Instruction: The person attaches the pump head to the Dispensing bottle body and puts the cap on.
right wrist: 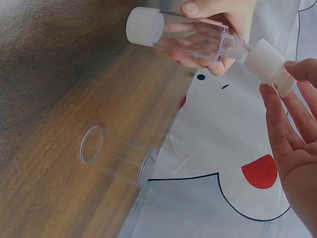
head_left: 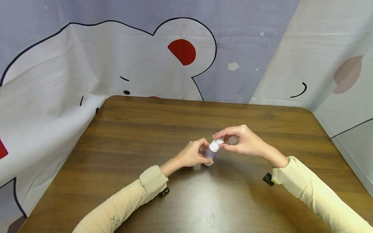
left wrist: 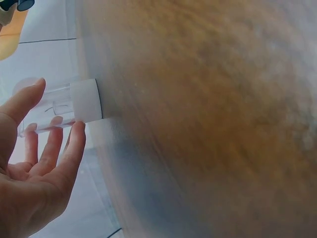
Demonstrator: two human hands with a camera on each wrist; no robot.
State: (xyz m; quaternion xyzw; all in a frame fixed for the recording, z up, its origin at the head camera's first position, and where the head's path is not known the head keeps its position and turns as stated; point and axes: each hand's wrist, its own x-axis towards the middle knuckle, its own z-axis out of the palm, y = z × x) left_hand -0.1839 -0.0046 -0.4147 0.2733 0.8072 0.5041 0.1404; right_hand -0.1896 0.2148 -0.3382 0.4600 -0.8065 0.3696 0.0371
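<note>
My left hand [head_left: 193, 154] grips a small clear bottle [right wrist: 190, 38] round its sides, thumb on one side and fingers on the other. The bottle has a thick white base [left wrist: 85, 100] and a narrow threaded neck, and it leans to the right in the head view. My right hand [head_left: 247, 142] pinches the white pump top [right wrist: 265, 60] between thumb and fingertips. That top sits tilted right at the neck, with part of the threads showing. A clear cylindrical cap [right wrist: 119, 154] stands on the table behind the right hand's fingers.
The brown wooden table [head_left: 140, 129] reaches to a printed cloth backdrop [head_left: 116, 58] along its far edge and sides. Dark wrist cameras show below both cuffs, the right one [head_left: 268, 179] hanging close over the tabletop.
</note>
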